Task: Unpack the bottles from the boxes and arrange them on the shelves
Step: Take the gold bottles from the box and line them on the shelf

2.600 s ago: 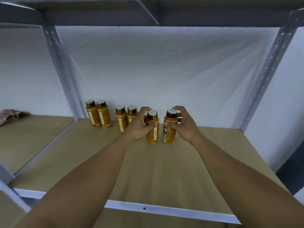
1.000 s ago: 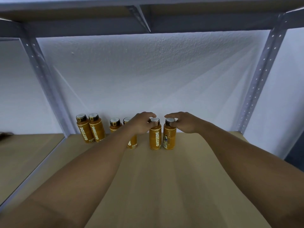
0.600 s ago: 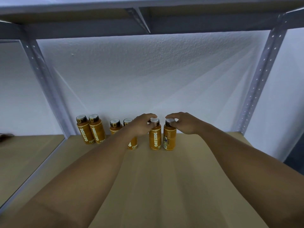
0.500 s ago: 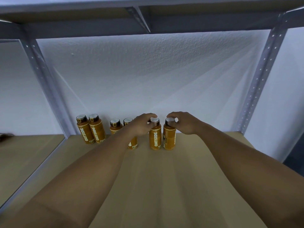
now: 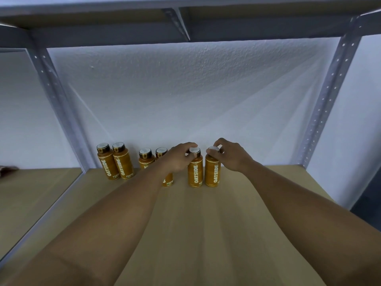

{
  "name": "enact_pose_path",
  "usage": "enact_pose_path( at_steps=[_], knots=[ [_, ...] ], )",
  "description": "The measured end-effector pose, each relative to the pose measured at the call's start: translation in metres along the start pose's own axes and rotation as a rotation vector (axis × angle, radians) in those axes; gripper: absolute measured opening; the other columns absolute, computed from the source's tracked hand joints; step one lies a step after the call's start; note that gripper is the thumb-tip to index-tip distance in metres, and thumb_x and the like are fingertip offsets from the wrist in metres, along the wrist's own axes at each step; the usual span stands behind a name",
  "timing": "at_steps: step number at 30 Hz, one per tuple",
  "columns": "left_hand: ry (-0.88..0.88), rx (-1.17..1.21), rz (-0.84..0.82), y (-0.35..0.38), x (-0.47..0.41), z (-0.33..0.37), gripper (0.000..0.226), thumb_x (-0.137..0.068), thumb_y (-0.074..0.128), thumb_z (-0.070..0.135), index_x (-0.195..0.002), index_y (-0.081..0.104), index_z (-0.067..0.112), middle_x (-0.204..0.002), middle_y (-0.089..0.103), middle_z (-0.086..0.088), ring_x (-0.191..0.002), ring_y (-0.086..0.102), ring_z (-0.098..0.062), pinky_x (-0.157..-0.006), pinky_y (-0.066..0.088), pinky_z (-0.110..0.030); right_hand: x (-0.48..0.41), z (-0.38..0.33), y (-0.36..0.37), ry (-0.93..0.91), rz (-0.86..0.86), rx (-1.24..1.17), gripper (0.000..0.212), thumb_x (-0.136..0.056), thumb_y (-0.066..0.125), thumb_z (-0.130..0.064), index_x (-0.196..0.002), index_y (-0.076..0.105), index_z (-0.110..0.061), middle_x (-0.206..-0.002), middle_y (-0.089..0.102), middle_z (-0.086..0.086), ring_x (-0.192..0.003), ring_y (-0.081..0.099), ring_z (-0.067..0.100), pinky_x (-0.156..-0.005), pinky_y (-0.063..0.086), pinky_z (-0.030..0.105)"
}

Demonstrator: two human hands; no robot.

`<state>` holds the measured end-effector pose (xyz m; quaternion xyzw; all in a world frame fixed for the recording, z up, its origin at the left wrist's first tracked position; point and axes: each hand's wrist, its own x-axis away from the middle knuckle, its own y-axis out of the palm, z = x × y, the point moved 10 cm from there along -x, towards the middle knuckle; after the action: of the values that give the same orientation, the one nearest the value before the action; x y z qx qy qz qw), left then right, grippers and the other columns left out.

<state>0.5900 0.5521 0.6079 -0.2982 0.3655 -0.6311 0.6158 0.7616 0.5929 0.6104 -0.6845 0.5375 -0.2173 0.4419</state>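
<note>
Two upright orange plastic bottles with black caps stand side by side at the back of a tan wooden shelf board (image 5: 206, 223), near a white textured wall (image 5: 185, 89). The left hand (image 5: 179, 159) pinches the cap of the left bottle (image 5: 195, 174); the right hand (image 5: 233, 156) grasps the cap of the right bottle (image 5: 213, 174). Further left stand an outer pair of like bottles (image 5: 122, 164) and an inner pair (image 5: 146, 159), the latter partly hidden by the left forearm.
</note>
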Motion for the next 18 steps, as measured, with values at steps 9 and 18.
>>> enact_pose_path(
  at_steps=[9,18],
  knots=[
    [0.004,-0.001,0.008,-0.0005,0.0007,0.0,0.045,-0.107,0.048,0.034,-0.152,0.041,0.032,-0.156,0.046,-0.003,-0.13,0.055,-0.026,-0.104,0.05,-0.041,0.0013,0.0031,0.0,-0.037,-0.13,-0.13,0.048,-0.107,0.039,-0.046,-0.153,0.038,-0.032,-0.153,0.048,0.003,-0.131,0.053,0.026,-0.101,0.047,0.038],
    [0.009,-0.004,0.013,-0.0001,-0.001,-0.0009,0.044,-0.107,0.048,0.036,-0.15,0.041,0.033,-0.155,0.046,-0.003,-0.133,0.052,-0.025,-0.103,0.049,-0.04,0.0016,-0.0003,0.0016,-0.081,-0.109,-0.129,0.048,-0.104,0.043,-0.053,-0.141,0.051,-0.023,-0.143,0.057,0.003,-0.121,0.059,0.022,-0.094,0.052,0.036]
  ],
)
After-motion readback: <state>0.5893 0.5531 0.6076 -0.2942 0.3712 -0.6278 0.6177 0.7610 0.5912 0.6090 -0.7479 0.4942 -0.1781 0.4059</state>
